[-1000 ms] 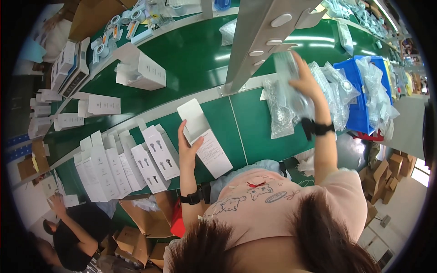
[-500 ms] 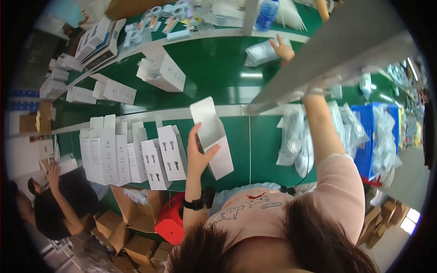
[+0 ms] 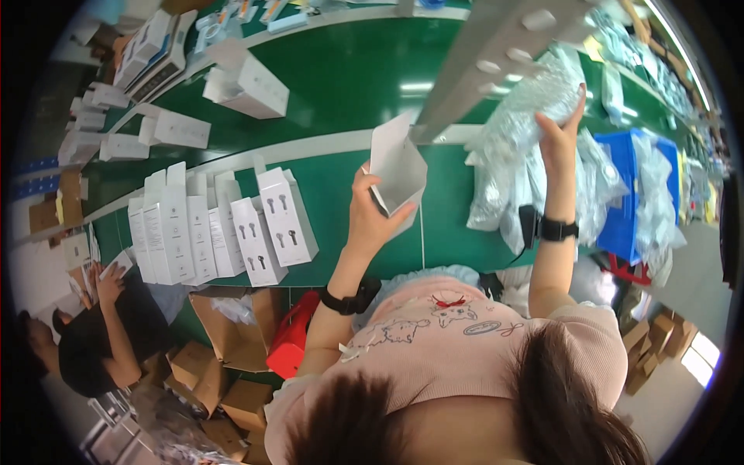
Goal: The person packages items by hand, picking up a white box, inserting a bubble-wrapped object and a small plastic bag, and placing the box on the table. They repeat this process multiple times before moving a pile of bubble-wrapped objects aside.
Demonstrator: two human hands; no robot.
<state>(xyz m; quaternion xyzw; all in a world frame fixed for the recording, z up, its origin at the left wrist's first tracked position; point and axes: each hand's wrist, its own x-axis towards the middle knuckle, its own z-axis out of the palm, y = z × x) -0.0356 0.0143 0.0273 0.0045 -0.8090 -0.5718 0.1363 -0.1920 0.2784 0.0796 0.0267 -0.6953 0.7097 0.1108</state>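
Observation:
My left hand (image 3: pixel 373 211) is closed around a white cardboard box (image 3: pixel 401 172), thumb at one side and fingers at the other. The box is tilted, its top flap raised and its open mouth facing up. In my right hand (image 3: pixel 559 133) is a clear bubble-wrap package (image 3: pixel 542 89), held above the right end of the bench. What the wrap contains cannot be made out. Below it, more plastic-wrapped items lie close by, and the outlines partly merge. Several white boxes with earphone-like pictures (image 3: pixel 271 225) stand in a row left of my left hand.
A grey metal post (image 3: pixel 473 70) slants between my hands and the green belt (image 3: pixel 341 74). Beyond the bench, an open white box (image 3: pixel 252 85) stands on that belt. A blue bin (image 3: pixel 616 194) with bagged items is at right. Another person (image 3: pixel 108 333) works at far left.
My right hand has come back from the far side of the belt, bringing the bubble-wrap package nearer. My left hand has tilted the white box, its mouth turned more upward. The view has shifted.

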